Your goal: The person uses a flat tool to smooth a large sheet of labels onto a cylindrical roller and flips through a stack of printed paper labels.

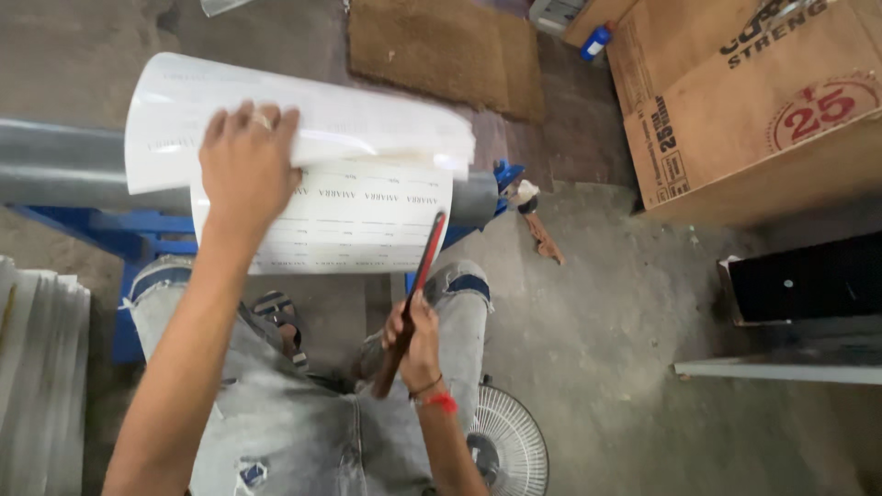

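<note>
My left hand [246, 163] lies flat on a stack of large white printed sheets [367, 207] draped over a grey metal pipe [55, 165], and it presses back a curled upper sheet [303, 110]. My right hand [418, 335] is closed around the dark handle of a long thin red tool [424, 262]. The tool's tip rests at the right edge of the lower sheet. My knees in grey jeans sit below the pipe.
A blue metal stand [138, 241] carries the pipe. A brown cardboard box [753, 101] stands at the upper right, with a dark box [808, 280] below it. Also here are a white fan [510, 441], a brown mat [441, 50] and a pile of white sheets [41, 367].
</note>
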